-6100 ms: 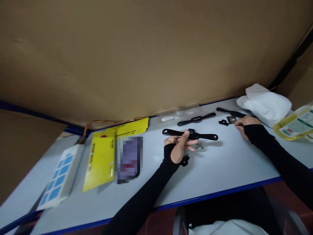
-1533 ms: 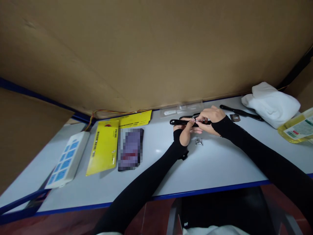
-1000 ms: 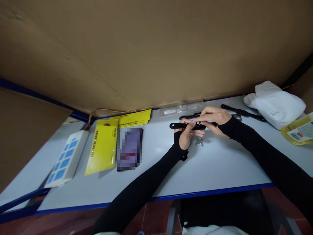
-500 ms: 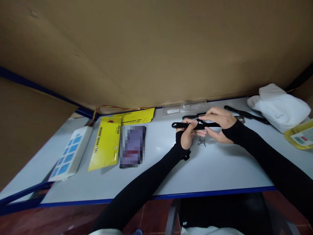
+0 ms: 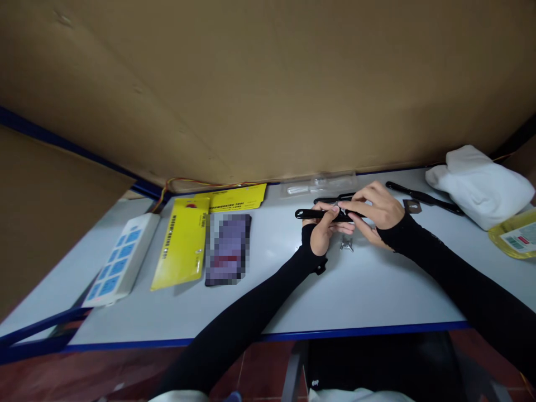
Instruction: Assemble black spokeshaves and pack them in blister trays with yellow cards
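Both hands are up over the pale grey tabletop, and the left hand is wrapped around the long black two-handled metal tool, gripping it near the middle with one handle sticking out toward nine o'clock. The right hand comes in from three o'clock, fingertips pinched together right at the tool's centre; it looks as if something tiny is caught between them, too small to make out. That is the risk: a small piece held by fingertips alone, above the surface, could slip if the pinch loosens or the left hand lets the tool roll, and it could bounce toward the blue table edge at six o'clock. Just beneath the hands, at about five o'clock from the left hand, sits a small silver winged metal fitting, loose on the tabletop; a dropped wrist or sleeve could knock it away. Behind the hands, toward twelve o'clock, lie a second black two-handled tool and a clear plastic blister tray, close enough that a swinging handle might clip them. Further out at two o'clock rests another slim black handled piece beside a small dark square plate, with a folded white cloth beyond.
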A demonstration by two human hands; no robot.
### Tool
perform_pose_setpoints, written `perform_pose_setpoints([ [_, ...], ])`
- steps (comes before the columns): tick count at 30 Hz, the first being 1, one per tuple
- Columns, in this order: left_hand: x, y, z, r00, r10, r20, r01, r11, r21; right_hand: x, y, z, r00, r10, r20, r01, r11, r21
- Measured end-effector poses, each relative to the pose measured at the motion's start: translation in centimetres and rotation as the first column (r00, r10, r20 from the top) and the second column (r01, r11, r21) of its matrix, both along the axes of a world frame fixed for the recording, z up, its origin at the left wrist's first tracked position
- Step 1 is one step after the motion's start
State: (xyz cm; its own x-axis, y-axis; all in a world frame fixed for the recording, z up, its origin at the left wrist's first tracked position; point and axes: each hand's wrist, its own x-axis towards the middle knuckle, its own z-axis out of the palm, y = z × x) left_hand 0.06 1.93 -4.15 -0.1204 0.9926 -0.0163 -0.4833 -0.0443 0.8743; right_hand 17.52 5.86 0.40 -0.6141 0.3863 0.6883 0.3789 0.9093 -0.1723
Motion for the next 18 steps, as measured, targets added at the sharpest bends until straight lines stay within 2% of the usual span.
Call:
perform_pose_setpoints([
  [6, 0.1, -0.1, 0.2, 1.0, 0.02, 0.007, -0.02, 1.0, -0.015, 0.6, 0.7, -0.4, 0.998, 0.04, -0.046, -0.045, 0.993, -0.11],
  [13, -0.1, 0.0, 0.1, 0.999, 0.03, 0.027, -0.03, 1.0, 0.003, -0.2, -1.3, 0.1, 0.995, -0.033, -0.091, 0.023, 0.994, -0.11],
  [18, -0.1, 0.0, 0.1, 0.999, 0.046, 0.027, -0.046, 0.999, 0.02, -0.6, -2.3, 0.3, 0.986, 0.0, -0.167, -0.041, 0.969, -0.242],
])
